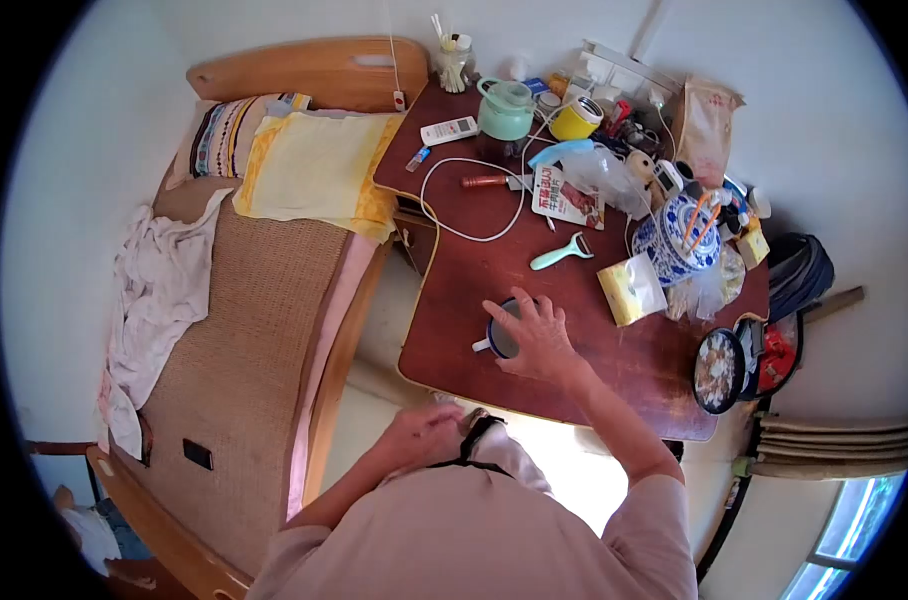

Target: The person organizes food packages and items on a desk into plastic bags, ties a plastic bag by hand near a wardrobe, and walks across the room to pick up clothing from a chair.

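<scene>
My right hand point(536, 338) is over a white enamel mug point(504, 342) with a dark rim, near the front edge of the table. Its fingers are spread above and around the mug's opening, hiding part of the rim; whether they touch it is unclear. The mug's handle point(481, 346) points left. Held low in front of my body, my left hand point(422, 432) has its fingers loosely curled in, and nothing shows in them. Beyond the mug lies a mint-green peeler point(562, 252).
The dark red table point(474, 290) bears a knife with a wooden handle point(486, 181), a red-and-white food packet point(569, 197), a green-lidded jar point(506, 112), a blue-and-white pot point(676, 240) and a tissue pack point(631, 288). A pan point(719, 370) is at the right edge. Left is a bed point(264, 290).
</scene>
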